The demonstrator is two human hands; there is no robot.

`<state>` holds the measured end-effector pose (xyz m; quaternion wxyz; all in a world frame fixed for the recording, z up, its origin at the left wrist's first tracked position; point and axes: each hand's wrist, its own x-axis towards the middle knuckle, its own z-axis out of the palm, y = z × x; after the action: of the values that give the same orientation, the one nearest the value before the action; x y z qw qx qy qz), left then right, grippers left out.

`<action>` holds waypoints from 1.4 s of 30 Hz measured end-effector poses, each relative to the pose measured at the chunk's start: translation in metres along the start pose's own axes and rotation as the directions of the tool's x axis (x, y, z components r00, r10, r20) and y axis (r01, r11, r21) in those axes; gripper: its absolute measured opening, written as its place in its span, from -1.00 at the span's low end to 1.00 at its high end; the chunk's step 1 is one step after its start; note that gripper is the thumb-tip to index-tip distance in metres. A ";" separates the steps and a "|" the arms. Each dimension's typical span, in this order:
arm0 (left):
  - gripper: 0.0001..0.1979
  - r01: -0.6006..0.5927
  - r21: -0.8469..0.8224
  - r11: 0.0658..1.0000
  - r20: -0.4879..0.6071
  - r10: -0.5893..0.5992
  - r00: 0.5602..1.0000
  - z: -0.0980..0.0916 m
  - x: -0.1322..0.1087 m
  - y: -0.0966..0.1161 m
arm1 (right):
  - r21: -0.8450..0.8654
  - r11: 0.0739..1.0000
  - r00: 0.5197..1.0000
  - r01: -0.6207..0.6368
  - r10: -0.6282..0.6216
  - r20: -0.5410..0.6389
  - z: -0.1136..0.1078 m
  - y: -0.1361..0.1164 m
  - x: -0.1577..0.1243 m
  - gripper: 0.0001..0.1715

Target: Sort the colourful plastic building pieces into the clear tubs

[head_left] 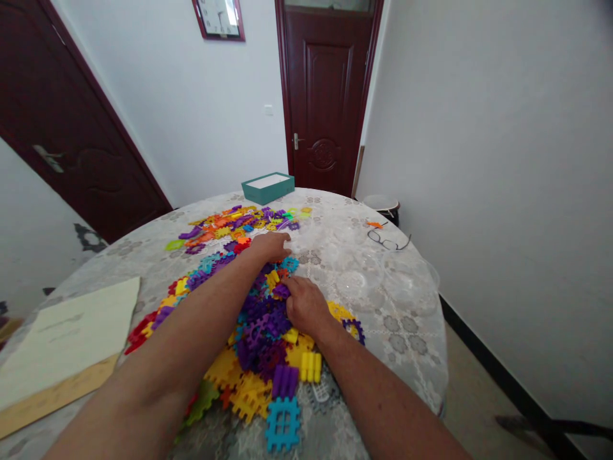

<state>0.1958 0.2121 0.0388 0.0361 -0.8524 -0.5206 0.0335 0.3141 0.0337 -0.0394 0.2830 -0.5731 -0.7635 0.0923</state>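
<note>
Above 1 table (407, 374) | 2 hands: left (271, 246) part-open, right (307, 305) curled at 1 purple piece (281, 291) (grips unclear)

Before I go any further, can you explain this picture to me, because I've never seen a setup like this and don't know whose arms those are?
There's no machine here. A person works with bare hands, and a camera on their head looks forward and down, so the arms enter from the bottom. Colourful plastic pieces lie heaped on a round table. Around them are a green box, glasses and paper. The left hand reaches over the heap; whether it holds anything, I can't tell. The right hand has its fingertips at a purple piece, perhaps pinching it.
</note>
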 end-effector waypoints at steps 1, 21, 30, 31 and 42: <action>-0.52 0.004 0.013 1.000 -0.009 -0.004 1.000 0.001 -0.001 0.002 | 0.004 1.000 1.000 -0.002 0.002 -0.001 0.000 0.000 0.000 -0.40; -0.58 0.039 0.031 0.999 -0.038 -0.038 0.999 0.010 0.004 0.004 | 0.023 1.000 1.000 0.008 -0.008 -0.019 0.004 0.002 0.001 -0.38; -0.57 0.064 0.032 0.997 -0.033 -0.063 0.997 0.004 -0.006 0.001 | 0.019 1.000 1.000 0.006 -0.005 -0.014 0.002 0.001 0.000 -0.38; -0.56 0.067 0.032 0.997 -0.031 -0.066 0.997 0.004 -0.007 0.001 | 0.018 1.000 1.000 0.005 -0.004 -0.014 0.002 0.001 0.000 -0.38; -0.41 0.088 0.015 0.996 -0.048 -0.087 0.995 -0.007 -0.019 0.010 | 0.022 1.000 1.000 0.015 -0.015 -0.027 0.003 0.001 0.000 -0.38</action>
<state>0.1969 0.1907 0.0449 0.0571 -0.8289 -0.5563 0.0161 0.3137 0.0347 -0.0421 0.3002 -0.5654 -0.7628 0.0908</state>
